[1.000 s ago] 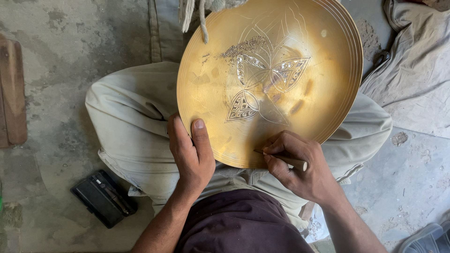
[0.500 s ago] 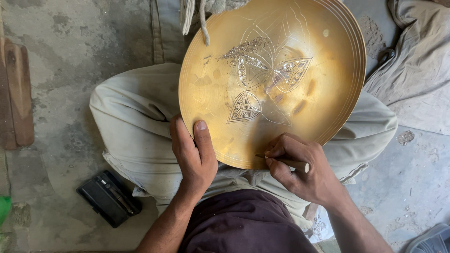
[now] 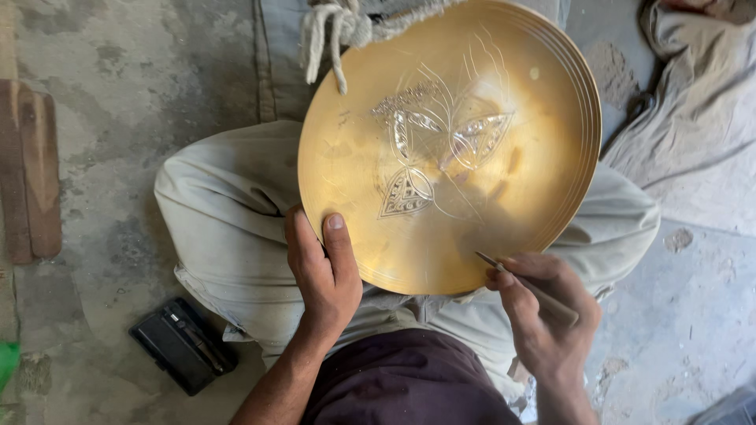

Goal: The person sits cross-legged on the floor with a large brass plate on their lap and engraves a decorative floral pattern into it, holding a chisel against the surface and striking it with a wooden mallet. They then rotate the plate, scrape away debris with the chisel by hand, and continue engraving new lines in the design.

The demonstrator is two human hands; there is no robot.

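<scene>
Plate: round brass plate (image 3: pixel 465 149), propped on the person's crossed legs (image 3: pixel 228 205), face tilted up twd the camera; far rim leans on a grey cloth w/ a knotted cord (image 3: pixel 331 31).
Design: leaf & petal shapes (image 3: pixel 441 149) cut near the plate's centre; thin guide lines fan out above them; lower part of the face bare.
Left hand: left hand (image 3: pixel 319 271) clamped on the near-left rim, thumb on the face, fingers wrapped behind the edge. Works as the brace.
Right hand: right hand (image 3: pixel 543 315) closed round a thin graver (image 3: pixel 524 281), pen-style; tip just at the lower-right rim, on or barely above the metal, can't tell which.
Step in hand: prob. engraving, tip set at the edge away from the finished motifs.
How to do well: keep the left grip firm so the plate can't rock on the knees; rest the heel of the right hand on the rim or leg for control; low tool angle, short light strokes; turn the plate w/ the left hand rather than twisting the wrist.
Risks: tip skidding over the smooth brass & scratching the bare face; plate sliding off the cloth.
Nearby: black case (image 3: pixel 183 346) on the concrete floor (image 3: pixel 118 102) by the left knee; wooden block (image 3: pixel 31 173) at far left; crumpled cloth (image 3: pixel 693 118) at right.
</scene>
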